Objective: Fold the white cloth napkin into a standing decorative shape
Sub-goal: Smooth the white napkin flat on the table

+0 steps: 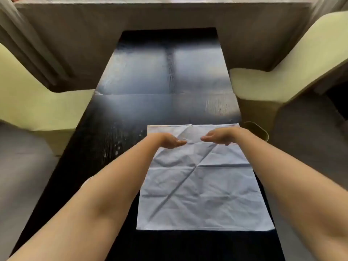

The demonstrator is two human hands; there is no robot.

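Note:
The white cloth napkin (203,189) lies spread flat and square on the dark table (150,87), towards its right side, with creases crossing it, one of them diagonal. My left hand (169,141) and my right hand (221,136) hover palm down over the napkin's far part, fingertips pointing at each other with a small gap between them. Both hands hold nothing, and their fingers are extended. Whether the palms touch the cloth I cannot tell.
Pale green upholstered chairs stand at the table's left (28,102) and right (282,72). A small olive-rimmed object (258,129) sits by the napkin's far right corner at the table's edge. Grey curtains (37,44) and a wall close the far end.

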